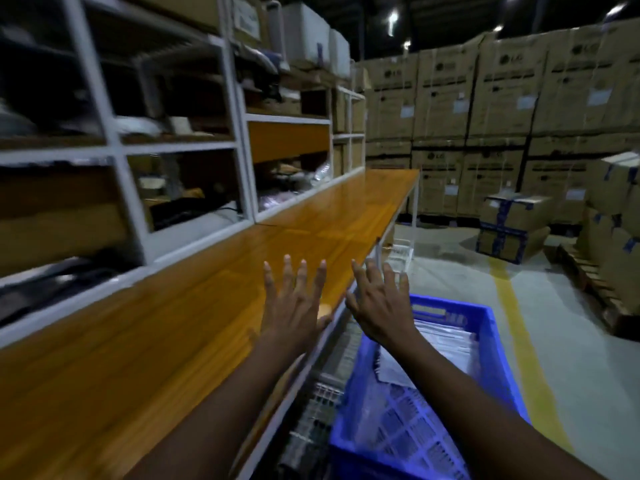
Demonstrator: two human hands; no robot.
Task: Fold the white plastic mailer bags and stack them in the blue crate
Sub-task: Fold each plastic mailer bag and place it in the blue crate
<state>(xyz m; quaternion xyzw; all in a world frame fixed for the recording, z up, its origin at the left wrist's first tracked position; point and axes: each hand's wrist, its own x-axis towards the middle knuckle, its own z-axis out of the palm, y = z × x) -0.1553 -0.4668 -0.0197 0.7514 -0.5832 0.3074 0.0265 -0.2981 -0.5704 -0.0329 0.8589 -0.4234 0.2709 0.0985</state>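
The left hand (294, 299) and right hand (377, 303) are spread, holding nothing. The blue crate (485, 317) seems to hold white bags (446, 341); next, fetch another.

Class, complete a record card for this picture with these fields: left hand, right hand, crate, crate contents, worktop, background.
left hand: open, fingers spread, empty, over the worktop's edge
right hand: open, fingers spread, empty, above the crate's far end
blue crate: beside the worktop, lower down
white mailer bags: lying inside the crate
wooden worktop: long, glossy
background: white shelving, stacked cardboard boxes
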